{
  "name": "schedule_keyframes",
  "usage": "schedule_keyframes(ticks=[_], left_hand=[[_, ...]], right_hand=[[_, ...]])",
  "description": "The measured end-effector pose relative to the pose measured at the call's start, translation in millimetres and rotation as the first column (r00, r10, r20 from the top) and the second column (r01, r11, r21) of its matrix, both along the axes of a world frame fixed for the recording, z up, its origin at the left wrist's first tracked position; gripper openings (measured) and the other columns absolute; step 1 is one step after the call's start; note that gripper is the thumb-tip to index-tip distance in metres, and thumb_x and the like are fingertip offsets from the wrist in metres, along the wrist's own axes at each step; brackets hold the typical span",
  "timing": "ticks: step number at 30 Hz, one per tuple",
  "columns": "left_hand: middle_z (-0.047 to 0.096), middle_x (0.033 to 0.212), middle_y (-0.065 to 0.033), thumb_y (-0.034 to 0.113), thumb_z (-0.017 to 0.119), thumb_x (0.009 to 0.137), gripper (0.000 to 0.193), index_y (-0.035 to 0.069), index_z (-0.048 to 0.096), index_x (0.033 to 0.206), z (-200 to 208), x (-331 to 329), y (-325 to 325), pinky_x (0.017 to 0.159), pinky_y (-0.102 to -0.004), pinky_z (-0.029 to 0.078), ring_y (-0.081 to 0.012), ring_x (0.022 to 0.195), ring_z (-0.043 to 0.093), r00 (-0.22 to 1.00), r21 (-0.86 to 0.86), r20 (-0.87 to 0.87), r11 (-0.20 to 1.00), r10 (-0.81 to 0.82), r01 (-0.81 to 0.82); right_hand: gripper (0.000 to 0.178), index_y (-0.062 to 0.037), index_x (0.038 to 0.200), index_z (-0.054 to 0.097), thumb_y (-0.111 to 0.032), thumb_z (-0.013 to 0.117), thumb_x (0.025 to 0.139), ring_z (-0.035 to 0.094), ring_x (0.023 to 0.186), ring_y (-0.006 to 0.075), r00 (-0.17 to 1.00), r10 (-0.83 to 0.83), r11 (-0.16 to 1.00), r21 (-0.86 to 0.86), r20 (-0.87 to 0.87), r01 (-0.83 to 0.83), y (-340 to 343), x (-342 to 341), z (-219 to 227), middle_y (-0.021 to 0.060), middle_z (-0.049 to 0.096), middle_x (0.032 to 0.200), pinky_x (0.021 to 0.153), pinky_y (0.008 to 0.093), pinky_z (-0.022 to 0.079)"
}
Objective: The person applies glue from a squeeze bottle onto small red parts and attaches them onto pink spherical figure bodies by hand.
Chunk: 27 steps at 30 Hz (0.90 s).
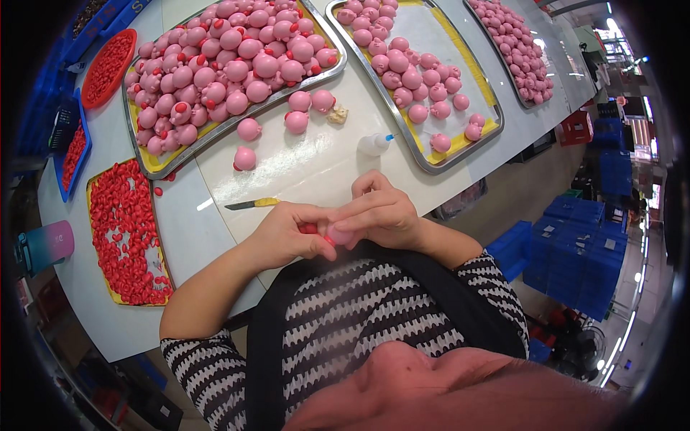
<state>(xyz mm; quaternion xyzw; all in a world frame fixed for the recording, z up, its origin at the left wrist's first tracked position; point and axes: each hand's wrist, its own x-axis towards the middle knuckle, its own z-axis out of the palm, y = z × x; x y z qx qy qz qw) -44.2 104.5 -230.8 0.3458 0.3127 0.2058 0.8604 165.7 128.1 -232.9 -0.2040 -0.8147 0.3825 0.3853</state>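
Close to my body, my left hand (291, 231) and my right hand (386, 215) meet around a small pink ball figure (341, 235) with red parts. Fingers of both hands pinch it and cover much of it. Just beyond them lies a craft knife (251, 204) with a yellow handle. A small white bottle (374, 145) with a blue tip is past my right hand. Several loose pink balls, one of them a pink ball (245, 158) with a red bit, rest on the table along with a cream-coloured lump (337, 115).
A metal tray (339, 50) heaped with pink balls is at the far left; a second tray (497, 118), partly filled, and a third (528, 104) are rightward. Red pieces fill a yellow-edged tray (169, 276), a red basket (134, 37) and a blue tray (65, 195). A tumbler (61, 241) stands left.
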Motion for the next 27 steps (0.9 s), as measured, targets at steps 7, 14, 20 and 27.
schedule_keyframes(ticks=[7, 14, 20, 27], left_hand=[[0.055, 0.079, 0.0004, 0.002, 0.072, 0.070, 0.046, -0.003, 0.055, 0.112, 7, -2, -7, 0.048, -0.0171, 0.032, -0.0029, 0.058, 0.041, 0.973, -0.031, 0.079, 0.976, 0.216, -0.214], [0.050, 0.078, 0.0009, 0.016, 0.072, 0.074, 0.050, -0.004, 0.051, 0.116, 7, -15, -18, 0.045, -0.0196, 0.027, -0.0049, 0.054, 0.036, 0.884, -0.182, 0.273, 0.923, 0.379, -0.339], [0.048, 0.076, 0.0019, 0.022, 0.071, 0.074, 0.055, -0.003, 0.050, 0.117, 17, -22, -22, 0.044, -0.0205, 0.023, -0.0052, 0.052, 0.032, 0.876, -0.136, 0.246, 0.910, 0.415, -0.393], [0.047, 0.075, 0.0020, 0.023, 0.072, 0.073, 0.055, -0.003, 0.050, 0.117, 21, -30, -28, 0.044, -0.0201, 0.022, -0.0051, 0.051, 0.032, 0.867, -0.154, 0.267, 0.907, 0.421, -0.393]], right_hand=[[0.061, -0.0002, 0.117, 0.042, -0.018, 0.076, 0.068, 0.047, 0.074, 0.0141, 0.885, -0.388, 0.918, -0.027, -0.258, 0.395, 6, 22, -2, 0.0067, 0.047, 0.093, 0.064, 0.0251, 0.041], [0.048, -0.0013, 0.112, 0.049, -0.005, 0.071, 0.070, 0.048, 0.059, 0.0080, 0.748, -0.468, 0.798, -0.138, 0.472, 0.587, 24, 9, 32, 0.0041, 0.054, 0.075, 0.054, 0.0212, 0.042], [0.034, 0.0006, 0.104, 0.054, -0.011, 0.069, 0.075, 0.053, 0.060, 0.0119, 0.633, -0.613, 0.758, 0.124, 0.473, 0.641, 30, 3, 29, 0.0065, 0.054, 0.069, 0.055, 0.0250, 0.043], [0.031, 0.0034, 0.100, 0.052, -0.007, 0.067, 0.075, 0.053, 0.066, 0.0285, 0.520, -0.815, 0.578, 0.286, 0.257, 0.764, 15, -19, 45, 0.0144, 0.054, 0.084, 0.065, 0.0344, 0.045]])
